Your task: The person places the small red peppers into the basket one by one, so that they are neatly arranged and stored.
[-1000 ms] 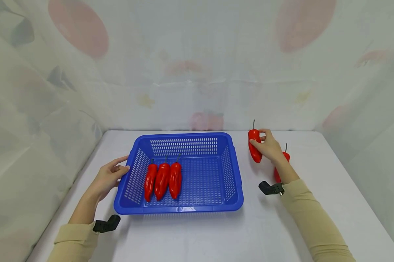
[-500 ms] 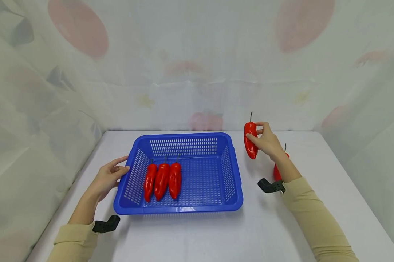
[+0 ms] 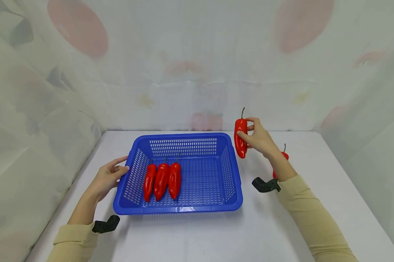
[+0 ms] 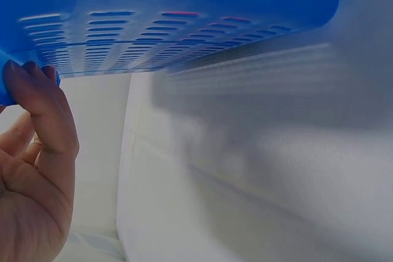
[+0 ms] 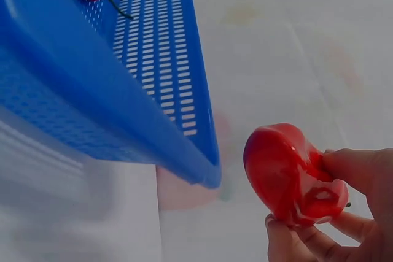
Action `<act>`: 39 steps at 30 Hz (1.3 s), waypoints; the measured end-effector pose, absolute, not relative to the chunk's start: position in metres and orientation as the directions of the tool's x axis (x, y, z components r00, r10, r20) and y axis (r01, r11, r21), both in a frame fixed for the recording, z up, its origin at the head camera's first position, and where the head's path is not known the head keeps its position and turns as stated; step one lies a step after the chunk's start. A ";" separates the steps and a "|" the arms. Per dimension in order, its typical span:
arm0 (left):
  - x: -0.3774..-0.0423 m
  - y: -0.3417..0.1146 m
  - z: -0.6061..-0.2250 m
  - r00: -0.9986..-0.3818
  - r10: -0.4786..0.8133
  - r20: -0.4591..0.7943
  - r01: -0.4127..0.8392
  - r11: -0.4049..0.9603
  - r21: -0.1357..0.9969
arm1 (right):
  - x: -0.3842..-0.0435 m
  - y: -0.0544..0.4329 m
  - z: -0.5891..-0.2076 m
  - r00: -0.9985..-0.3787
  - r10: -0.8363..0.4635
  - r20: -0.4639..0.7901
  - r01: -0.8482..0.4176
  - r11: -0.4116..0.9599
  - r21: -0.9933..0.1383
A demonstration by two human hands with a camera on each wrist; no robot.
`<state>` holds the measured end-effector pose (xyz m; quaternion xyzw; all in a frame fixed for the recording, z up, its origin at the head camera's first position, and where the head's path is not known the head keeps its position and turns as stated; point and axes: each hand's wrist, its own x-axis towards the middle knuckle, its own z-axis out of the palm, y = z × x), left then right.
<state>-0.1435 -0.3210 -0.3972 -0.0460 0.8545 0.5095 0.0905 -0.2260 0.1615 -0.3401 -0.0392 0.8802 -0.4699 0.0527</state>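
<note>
My right hand (image 3: 260, 140) pinches a long red pepper (image 3: 240, 138) between thumb and fingers, its stem pointing up. This pepper hangs just outside the right rim of the blue plastic basket (image 3: 180, 209), and in the right wrist view it (image 5: 279, 170) shows beside the basket's corner. On the left, my left hand (image 3: 106, 180) grips the basket's side rim, thumb over the edge; the left wrist view shows its fingers (image 4: 52, 115) curled at the rim. Inside the basket three red peppers (image 3: 162, 180) lie side by side, left of the middle.
Another red pepper (image 3: 284, 155) lies on the white table (image 3: 197, 236), partly hidden behind my right forearm. White patterned curtains (image 3: 190, 98) hang behind the table and along both sides.
My right hand has lifted the pepper and carried it left to the basket's right rim. The left hand, the basket and the peppers inside have stayed put.
</note>
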 end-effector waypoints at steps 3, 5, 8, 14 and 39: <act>-0.144 -0.321 -0.398 -0.980 0.013 -0.200 -0.169 0.482 0.860 | -0.226 0.156 -0.339 -0.988 -0.145 -0.048 -0.042 0.562 -0.826; -0.144 -0.322 -0.398 -0.980 0.014 -0.199 -0.168 0.483 0.859 | -0.227 0.151 -0.339 -0.986 -0.160 -0.043 -0.056 0.564 -0.824; -0.144 -0.321 -0.398 -0.980 0.014 -0.200 -0.169 0.480 0.861 | -0.227 0.144 -0.338 -0.984 -0.176 -0.033 -0.073 0.564 -0.822; -0.143 -0.321 -0.397 -0.978 0.013 -0.206 -0.176 0.477 0.861 | -0.225 0.130 -0.337 -0.976 -0.216 -0.032 -0.090 0.533 -0.841; -0.143 -0.321 -0.397 -0.979 0.018 -0.203 -0.170 0.472 0.865 | -0.224 0.076 -0.344 -0.947 -0.307 -0.091 -0.074 0.488 -0.870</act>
